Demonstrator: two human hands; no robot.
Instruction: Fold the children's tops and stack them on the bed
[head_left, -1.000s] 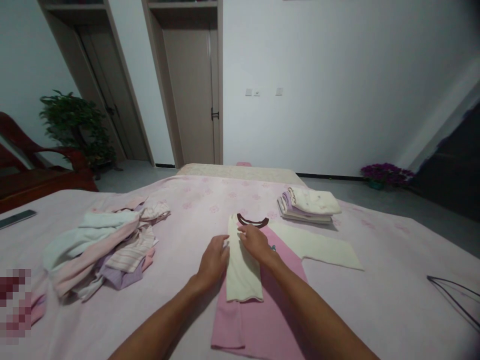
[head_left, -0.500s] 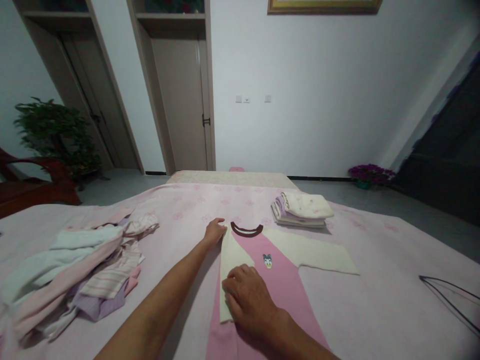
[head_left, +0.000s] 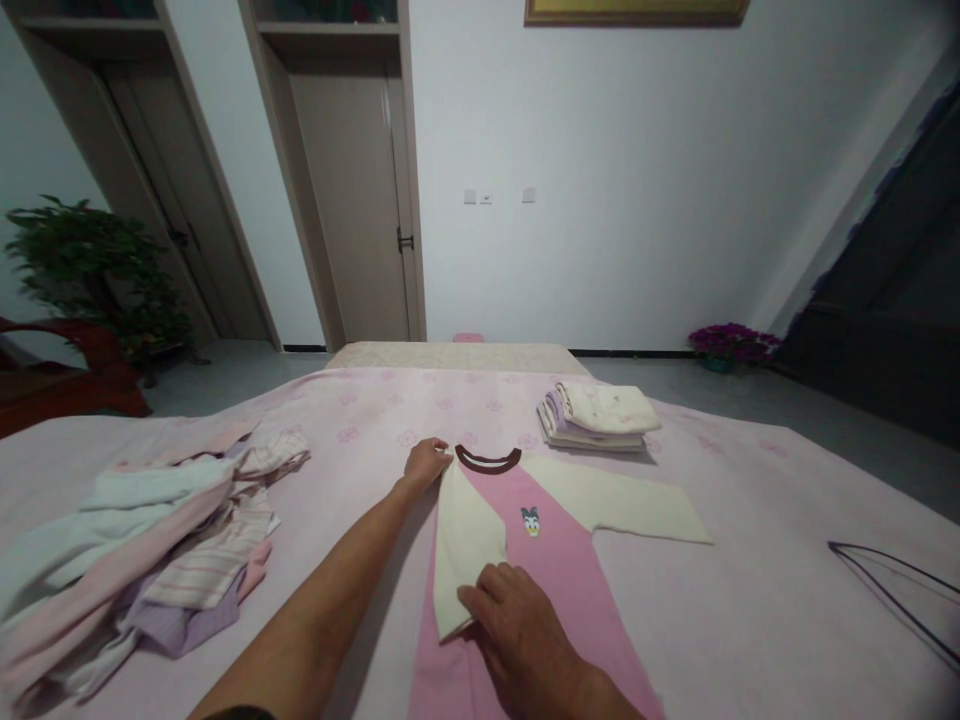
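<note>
A pink and cream long-sleeved shirt with a brown neckband and a duck-face patch lies face up on the bed sheet. Its left-side sleeve is folded down over the body, while the other sleeve stretches out to the right. My left hand is closed on the shirt at the shoulder beside the neckband. With bent fingers, my right hand grips the folded sleeve near its cuff. The shirt's lower part runs out of view, partly covered by my right arm.
To the left lies a loose heap of clothes. A stack of folded clothes sits beyond the outstretched sleeve. A thin black wire loop rests on the patterned sheet at the right.
My right hand has moved slightly down and right onto the cuff end, and the folded sleeve lies smoother. The left hand stays at the shoulder. The view has shifted slightly.
</note>
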